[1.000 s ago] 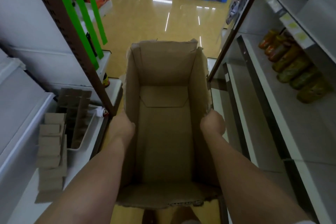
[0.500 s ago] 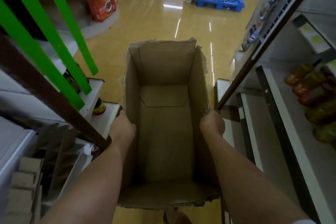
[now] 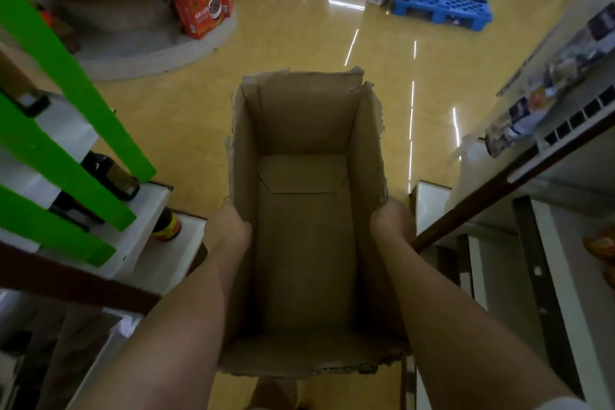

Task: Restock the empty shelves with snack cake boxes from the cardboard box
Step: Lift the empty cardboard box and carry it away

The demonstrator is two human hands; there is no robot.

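An open brown cardboard box [image 3: 306,243] is held out in front of me, its top flaps torn off and its inside bare, with no snack cake boxes in it. My left hand [image 3: 228,230] grips the box's left wall from outside, fingers hidden below. My right hand [image 3: 392,223] grips the right wall the same way. White shelves [image 3: 565,293] stand on my right with little on them.
A shelf unit on the left has green bars [image 3: 76,103], dark bottles [image 3: 109,173] and a red-lidded jar [image 3: 166,226]. Ahead lies the glossy yellow floor [image 3: 299,36], a round display with red packs [image 3: 203,10], and a blue pallet [image 3: 442,5] with cartons.
I have walked forward with the box along the aisle; the shelves slide past on both sides and the round display and pallet come nearer. Both hands keep the same grip.
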